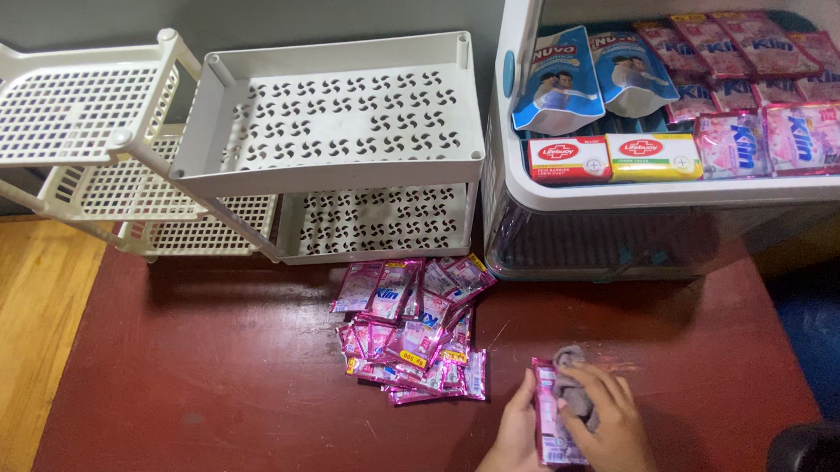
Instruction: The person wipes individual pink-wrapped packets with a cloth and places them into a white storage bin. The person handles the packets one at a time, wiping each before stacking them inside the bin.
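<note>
My left hand [517, 437] grips a pink sachet [550, 423] by its left edge, low on the dark red table [225, 379]. My right hand [608, 425] presses a small grey cloth [574, 382] against the sachet's face. Just to the left lies a loose pile of several pink sachets [414, 330], untouched by either hand.
Two cream plastic racks with perforated shelves stand at the back, one [336, 110] upright, one [66, 136] tilted. A clear lidded bin [620, 193] at back right carries blue pouches [559, 77], red and yellow soap boxes [612, 158] and pink packets [776, 91]. Wooden floor [14, 341] at left.
</note>
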